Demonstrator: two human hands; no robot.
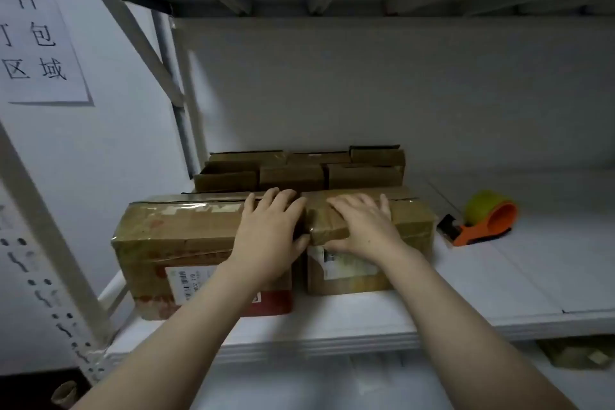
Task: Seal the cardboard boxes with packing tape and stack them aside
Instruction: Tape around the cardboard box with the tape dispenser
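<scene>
Both arms reach out over the shelf (466, 293). The left hand (269, 236) lies flat, fingers straight, on the big box (179, 233). The right hand (362, 226) lies flat on the small box (412, 220).

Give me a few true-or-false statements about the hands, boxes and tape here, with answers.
1. The left hand rests on the left box and the right hand on the right box. True.
2. The right hand holds the tape dispenser. False: it lies untouched on the shelf, right of the boxes.
3. Smaller boxes stand behind the two front ones. True.
4. The two front boxes are stacked one on the other. False: they stand side by side on the shelf.
5. A paper sign hangs at the left. True.
</scene>
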